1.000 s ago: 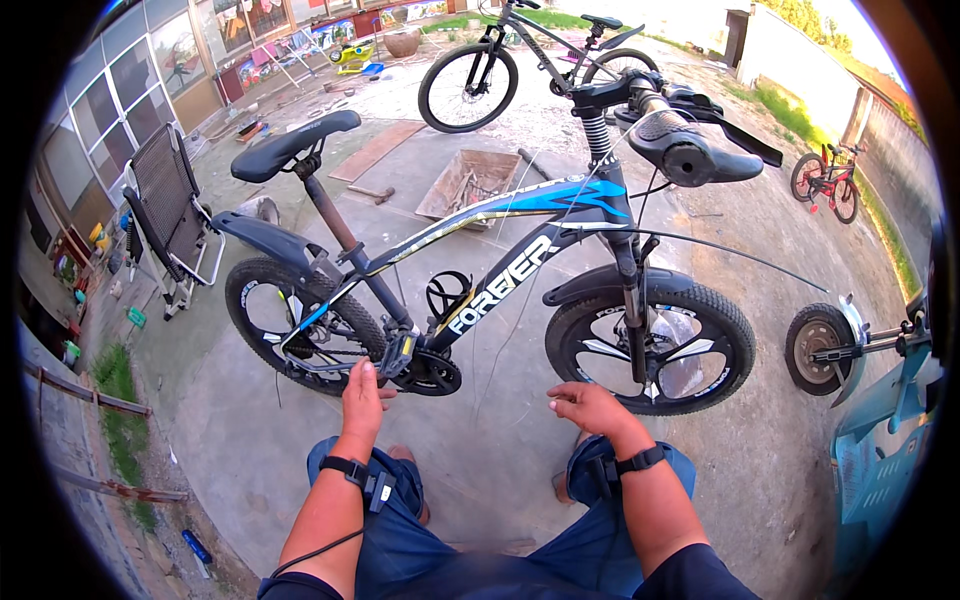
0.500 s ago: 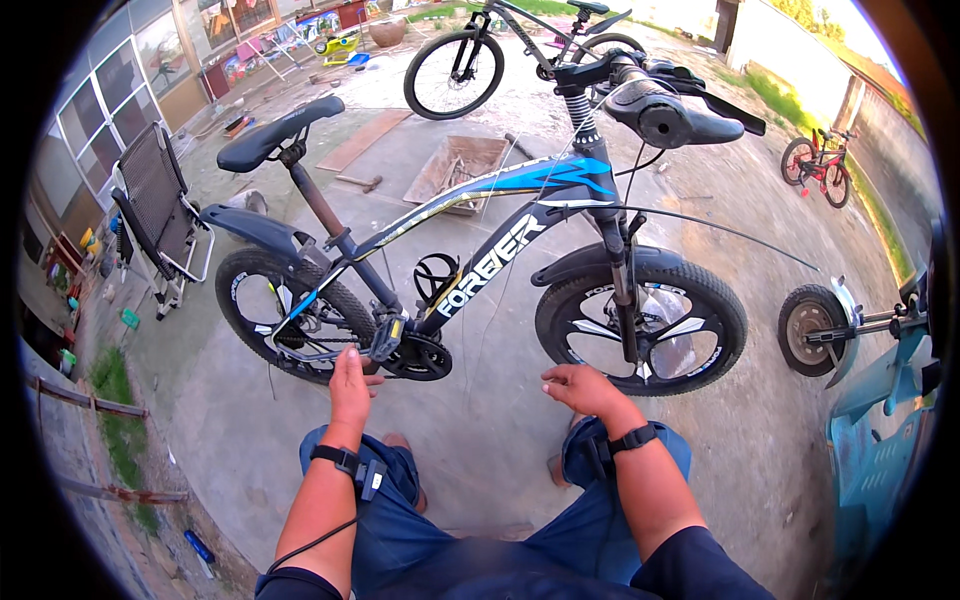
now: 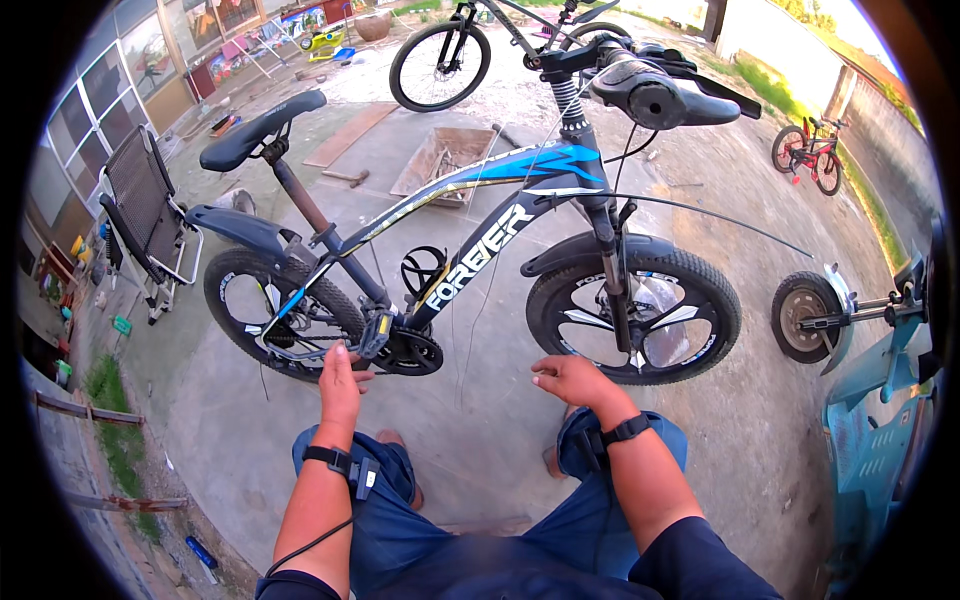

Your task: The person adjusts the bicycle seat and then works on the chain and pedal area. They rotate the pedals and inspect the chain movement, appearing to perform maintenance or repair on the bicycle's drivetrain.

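Note:
A black bicycle (image 3: 480, 258) with blue and white frame markings stands upright in front of me, its handlebar to the right and its saddle (image 3: 262, 130) to the left. My left hand (image 3: 343, 388) is open, fingers stretched out, just below the pedal (image 3: 376, 334) and near the chainring (image 3: 418, 353). Whether its fingertips touch the pedal I cannot tell. My right hand (image 3: 582, 384) hovers low beside the front wheel (image 3: 640, 320), fingers loosely bent and apart, holding nothing. A loose black cable (image 3: 720, 216) juts out rightward from the front of the frame. Thin wires hang down by the frame.
Behind the bicycle lie a shallow tray (image 3: 428, 172) with tools in it, a hammer (image 3: 346, 178) and a board (image 3: 350, 136). A folding chair (image 3: 150, 205) stands at left. On the right is a teal machine (image 3: 865, 420) with a wheel (image 3: 803, 318). Another bicycle (image 3: 440, 68) stands farther back.
The whole view has shifted slightly, so the bicycle sits a little farther left and higher. Both hands keep nearly the same pose, and nothing has been taken hold of.

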A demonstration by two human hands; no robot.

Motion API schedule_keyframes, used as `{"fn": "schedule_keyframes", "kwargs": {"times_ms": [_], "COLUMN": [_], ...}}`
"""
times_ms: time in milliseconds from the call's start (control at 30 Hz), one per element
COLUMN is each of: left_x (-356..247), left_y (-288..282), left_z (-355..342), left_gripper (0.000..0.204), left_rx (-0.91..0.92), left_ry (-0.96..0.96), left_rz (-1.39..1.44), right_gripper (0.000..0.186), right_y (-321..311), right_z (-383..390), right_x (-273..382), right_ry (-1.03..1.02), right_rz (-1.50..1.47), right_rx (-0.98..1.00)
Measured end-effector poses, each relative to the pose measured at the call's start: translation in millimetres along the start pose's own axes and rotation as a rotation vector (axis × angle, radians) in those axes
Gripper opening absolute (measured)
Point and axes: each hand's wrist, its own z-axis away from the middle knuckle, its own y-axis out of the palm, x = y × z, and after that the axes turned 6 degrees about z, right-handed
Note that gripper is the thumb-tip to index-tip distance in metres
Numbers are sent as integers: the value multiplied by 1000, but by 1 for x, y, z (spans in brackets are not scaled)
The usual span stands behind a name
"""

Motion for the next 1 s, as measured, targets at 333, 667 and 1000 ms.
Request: {"fn": "schedule_keyframes", "kwargs": {"times_ms": [333, 667, 1000], "left_x": [-12, -10, -7], "left_y": [4, 0, 1], "left_z": [5, 7, 5], "left_gripper": [60, 57, 58], "left_rx": [8, -3, -18], "left_ry": [-4, -3, 2], "left_rz": [-25, -12, -12], "right_gripper": [38, 36, 35], "right_y": [-1, -1, 7], "right_z": [1, -1, -3], "right_x": [-1, 4, -7], "right_ry": [-2, -19, 20], "right_rz": [37, 25, -78], "right_rx": [19, -1, 17]}}
